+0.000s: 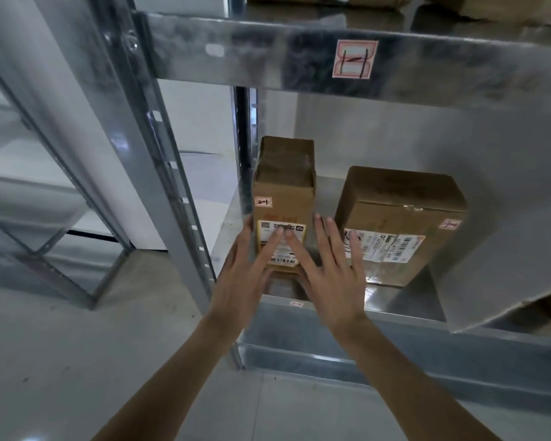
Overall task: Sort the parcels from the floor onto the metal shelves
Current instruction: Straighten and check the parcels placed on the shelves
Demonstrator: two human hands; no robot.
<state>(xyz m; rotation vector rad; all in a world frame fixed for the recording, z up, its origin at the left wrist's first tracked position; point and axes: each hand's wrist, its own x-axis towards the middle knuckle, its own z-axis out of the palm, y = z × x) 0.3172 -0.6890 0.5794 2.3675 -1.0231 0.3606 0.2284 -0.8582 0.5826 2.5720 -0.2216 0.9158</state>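
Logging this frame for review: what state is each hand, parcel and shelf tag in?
left hand: open, fingers flat on the narrow parcel's label
right hand: open, fingers spread at that parcel's right side
narrow parcel: upright on the shelf, sealed
wide parcel: on the shelf, taped shut, apart from the narrow one
upper shelf tag: stuck on the beam

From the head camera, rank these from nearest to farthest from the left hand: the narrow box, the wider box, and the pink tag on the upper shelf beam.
1. Narrow box: the left hand has its fingers on the front label.
2. Wider box: to the right, beyond the right hand.
3. Pink tag: high up on the upper beam.
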